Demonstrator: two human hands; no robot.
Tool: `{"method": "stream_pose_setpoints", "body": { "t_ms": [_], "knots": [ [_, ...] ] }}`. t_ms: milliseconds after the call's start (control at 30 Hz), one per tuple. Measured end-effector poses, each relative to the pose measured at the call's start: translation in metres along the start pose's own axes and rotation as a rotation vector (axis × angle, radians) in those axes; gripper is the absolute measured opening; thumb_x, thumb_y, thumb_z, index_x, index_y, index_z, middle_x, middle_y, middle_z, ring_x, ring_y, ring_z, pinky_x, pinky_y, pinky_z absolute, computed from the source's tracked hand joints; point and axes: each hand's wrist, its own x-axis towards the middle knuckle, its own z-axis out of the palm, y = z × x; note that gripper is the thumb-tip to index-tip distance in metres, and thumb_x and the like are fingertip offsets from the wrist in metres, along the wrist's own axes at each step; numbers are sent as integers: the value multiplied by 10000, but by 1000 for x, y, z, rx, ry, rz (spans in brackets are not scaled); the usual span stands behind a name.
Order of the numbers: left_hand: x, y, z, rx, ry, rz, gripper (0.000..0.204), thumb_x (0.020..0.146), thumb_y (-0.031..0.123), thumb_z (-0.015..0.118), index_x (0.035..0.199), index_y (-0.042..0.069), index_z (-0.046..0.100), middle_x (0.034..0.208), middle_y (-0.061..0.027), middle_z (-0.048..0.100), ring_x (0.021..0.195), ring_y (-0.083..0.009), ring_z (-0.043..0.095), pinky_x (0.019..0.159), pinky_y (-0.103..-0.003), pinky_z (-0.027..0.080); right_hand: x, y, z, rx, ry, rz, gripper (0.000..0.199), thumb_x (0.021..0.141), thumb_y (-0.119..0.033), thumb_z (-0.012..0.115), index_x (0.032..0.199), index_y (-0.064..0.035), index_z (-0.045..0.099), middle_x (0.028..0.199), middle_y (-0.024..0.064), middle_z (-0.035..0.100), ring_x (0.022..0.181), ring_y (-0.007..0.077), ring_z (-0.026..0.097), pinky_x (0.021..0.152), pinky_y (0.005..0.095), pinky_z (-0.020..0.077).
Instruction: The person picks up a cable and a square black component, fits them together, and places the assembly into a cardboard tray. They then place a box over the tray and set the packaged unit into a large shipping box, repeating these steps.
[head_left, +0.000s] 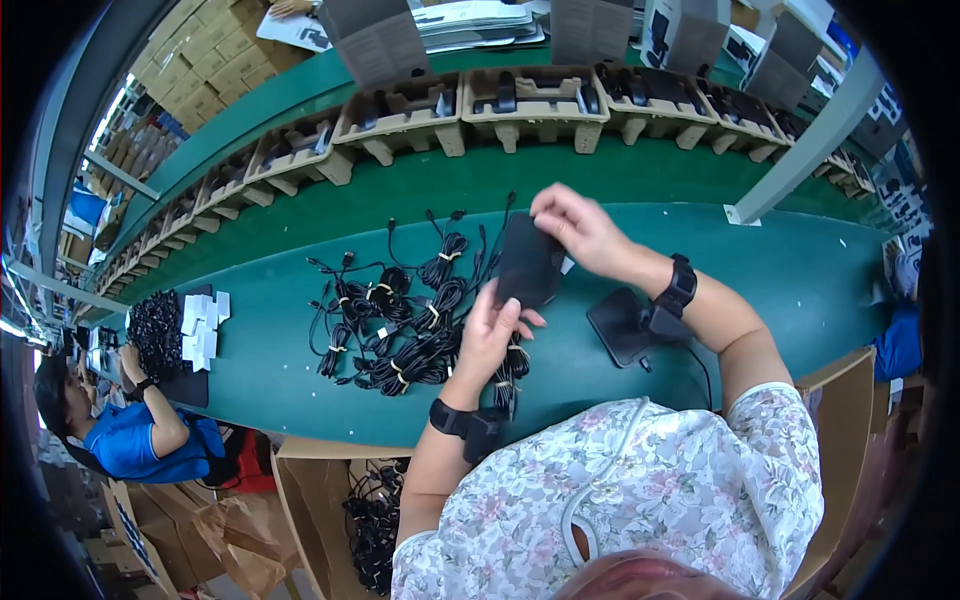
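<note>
A flat black rectangular piece with rounded corners point(528, 265) is held tilted above the green bench. My left hand point(488, 340) grips its lower end, thumb on the near face. At the upper end my right hand point(580, 232) is closed, thumb and fingers pinched at the top corner; whether anything small is between them is hidden. Left of my left hand lies a heap of coiled black cables point(395, 320) bound with pale ties. A similar black flat device point(622, 328) rests on the bench below my right forearm, with a thin cable beside it.
Moulded cardboard trays point(535, 112) holding black parts line a raised ledge behind the bench point(270, 350). A grey post point(805, 150) stands at the right. At the left a person in blue point(150, 440) works near white boxes point(205, 330). Below the bench, an open carton point(320, 500) holds black cables.
</note>
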Motion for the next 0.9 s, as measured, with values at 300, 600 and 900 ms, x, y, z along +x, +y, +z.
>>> {"method": "stream_pose_setpoints", "body": {
  "t_ms": [300, 600, 900],
  "knots": [
    [2, 1, -5, 45, -24, -146, 380, 971, 249, 431, 1259, 7, 382, 1026, -142, 578, 782, -167, 608, 601, -241, 495, 154, 52, -135, -602, 838, -279, 164, 920, -193, 485, 1000, -73, 563, 887, 132, 614, 850, 273, 603, 740, 335, 463],
    [0, -1, -9, 24, -21, -157, 359, 966, 228, 445, 1253, 19, 390, 1000, -130, 577, 765, -151, 596, 594, -236, 487, 208, 112, -158, -1106, 598, -136, 239, 909, -263, 450, 1049, -127, 588, 980, 163, 611, 920, 372, 568, 741, 456, 465],
    [3, -6, -14, 44, -41, -153, 322, 964, 217, 449, 1217, 20, 418, 964, -102, 580, 750, -126, 587, 585, -226, 483, 172, 94, -99, -1307, 529, -487, 276, 841, -200, 539, 1098, -105, 571, 1045, 143, 593, 938, 359, 560, 790, 430, 460]
  ]
}}
